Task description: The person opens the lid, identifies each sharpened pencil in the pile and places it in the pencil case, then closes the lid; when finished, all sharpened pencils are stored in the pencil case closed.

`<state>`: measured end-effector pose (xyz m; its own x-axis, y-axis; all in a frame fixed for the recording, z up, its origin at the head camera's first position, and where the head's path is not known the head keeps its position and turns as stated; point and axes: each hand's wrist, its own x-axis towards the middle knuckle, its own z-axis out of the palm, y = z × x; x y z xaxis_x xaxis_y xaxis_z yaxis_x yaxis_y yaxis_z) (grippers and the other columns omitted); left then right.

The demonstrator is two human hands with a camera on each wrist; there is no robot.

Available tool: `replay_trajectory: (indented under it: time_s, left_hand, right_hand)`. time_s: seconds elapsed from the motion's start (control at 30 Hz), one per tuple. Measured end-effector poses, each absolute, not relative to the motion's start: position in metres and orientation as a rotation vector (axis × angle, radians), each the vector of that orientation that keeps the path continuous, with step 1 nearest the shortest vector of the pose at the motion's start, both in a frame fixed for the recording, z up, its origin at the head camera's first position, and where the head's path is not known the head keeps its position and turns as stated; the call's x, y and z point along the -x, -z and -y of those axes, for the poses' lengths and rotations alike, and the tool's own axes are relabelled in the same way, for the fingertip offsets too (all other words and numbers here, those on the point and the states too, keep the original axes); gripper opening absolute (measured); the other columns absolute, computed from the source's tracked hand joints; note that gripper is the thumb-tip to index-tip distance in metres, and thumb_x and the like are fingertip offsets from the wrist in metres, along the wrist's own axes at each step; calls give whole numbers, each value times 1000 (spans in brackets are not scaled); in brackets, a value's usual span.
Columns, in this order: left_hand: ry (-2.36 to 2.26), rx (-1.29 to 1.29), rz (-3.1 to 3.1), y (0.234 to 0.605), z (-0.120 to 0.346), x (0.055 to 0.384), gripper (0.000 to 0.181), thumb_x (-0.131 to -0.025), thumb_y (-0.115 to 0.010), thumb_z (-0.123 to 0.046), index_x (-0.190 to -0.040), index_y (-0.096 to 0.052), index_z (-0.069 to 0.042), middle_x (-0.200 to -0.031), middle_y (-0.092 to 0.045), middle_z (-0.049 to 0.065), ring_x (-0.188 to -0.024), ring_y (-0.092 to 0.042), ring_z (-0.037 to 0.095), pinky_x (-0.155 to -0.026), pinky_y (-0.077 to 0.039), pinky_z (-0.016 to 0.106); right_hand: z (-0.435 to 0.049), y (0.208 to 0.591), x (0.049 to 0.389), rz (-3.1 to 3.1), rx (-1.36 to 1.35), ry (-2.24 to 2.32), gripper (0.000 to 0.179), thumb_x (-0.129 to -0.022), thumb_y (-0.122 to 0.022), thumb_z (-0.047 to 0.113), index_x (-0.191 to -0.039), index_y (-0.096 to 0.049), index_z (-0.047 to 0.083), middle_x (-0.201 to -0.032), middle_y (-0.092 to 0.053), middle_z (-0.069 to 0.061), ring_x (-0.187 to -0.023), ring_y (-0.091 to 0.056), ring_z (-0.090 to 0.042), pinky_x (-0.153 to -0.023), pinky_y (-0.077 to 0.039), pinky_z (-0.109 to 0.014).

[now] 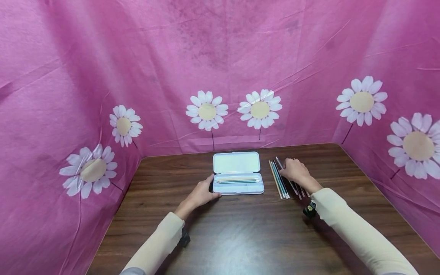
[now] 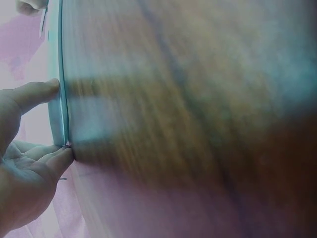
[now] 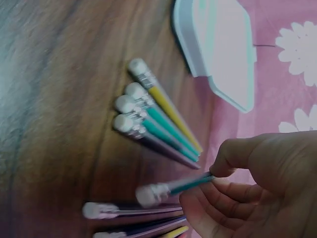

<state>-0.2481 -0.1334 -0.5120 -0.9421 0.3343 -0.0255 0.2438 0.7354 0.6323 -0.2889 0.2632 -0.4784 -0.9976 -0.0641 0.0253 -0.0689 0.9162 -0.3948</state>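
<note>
The right hand (image 1: pixel 295 170) pinches a green eraser-tipped pencil (image 3: pixel 191 183) to the right of the open pencil case (image 1: pixel 236 163), which the left hand (image 1: pixel 200 193) grips. Picking seems in hand; next move calls for steady pinch.

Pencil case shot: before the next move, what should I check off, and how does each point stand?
1. Lid of the pencil case open: ok.
2. Left hand on the case: ok, touching its left end.
3. Right hand holding a pencil: ok, pinched, eraser end free.
4. Held pencil lifted off the table: cannot tell.
5. Pencils inside the case lying lengthwise: ok.
6. All pencils in the case: not ok, loose pencils lie beside it.
</note>
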Motion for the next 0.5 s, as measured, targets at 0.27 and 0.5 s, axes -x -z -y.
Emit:
replay_trajectory:
  time_s: [0.27,0.5]
  left_hand:
    - [-988,-489,-2799,513,134,248,91,-94,-83,-27,-163,-34,7,-163,-45,30,-149,-50,39,-124,-42,52]
    - [-996,-486,-2787,513,135,249,91,-94,-83,-27,-163,-33,7,-162,-45,30,-149,-49,40,-124,-41,53]
  right_hand:
    - [-246,460,287,3030,-206,-660,14,-86,-70,17,-85,-58,10,-76,-59,-4,-69,-55,-22,-59,-42,-35]
    - [-229,444,288,3024,-328,-664,9,-84,-70,13,-84,-61,12,-74,-60,-2,-67,-54,-19,-58,-41,-33]
